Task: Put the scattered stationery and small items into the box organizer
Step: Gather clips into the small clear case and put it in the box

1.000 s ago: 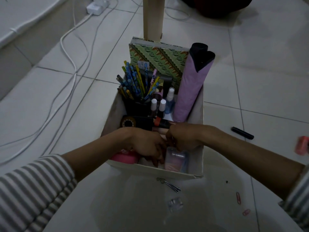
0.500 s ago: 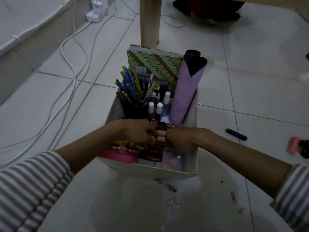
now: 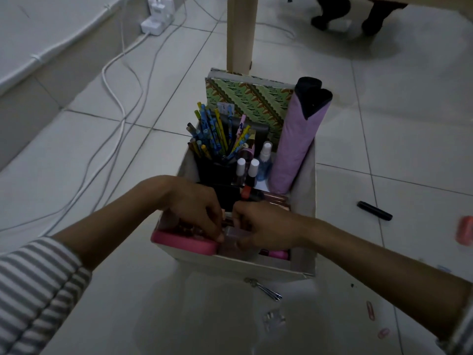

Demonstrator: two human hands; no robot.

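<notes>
The white box organizer (image 3: pixel 256 266) stands on the tiled floor and holds a cup of pencils (image 3: pixel 217 135), small bottles (image 3: pixel 247 170), a purple roll (image 3: pixel 298 142) and a patterned notebook (image 3: pixel 245 101). Both my hands are inside its near end. My left hand (image 3: pixel 194 206) and my right hand (image 3: pixel 263 226) have curled fingers on a small clear plastic case (image 3: pixel 234 239) beside a pink flat item (image 3: pixel 183 243). Loose on the floor lie a black marker (image 3: pixel 375 210), a metal clip (image 3: pixel 263 289), a clear piece (image 3: pixel 275 320), pink paper clips (image 3: pixel 371 310) and a pink object (image 3: pixel 464 230).
White cables (image 3: pixel 112 98) run across the floor on the left to a power strip (image 3: pixel 156 19). A wooden table leg (image 3: pixel 242 34) rises just behind the box. A person's dark feet (image 3: pixel 345 14) stand at the top right. A raised ledge runs along the left.
My hands have shifted lower toward the near end of the box and now work at the clear case. The camera has tilted, showing more floor behind the box.
</notes>
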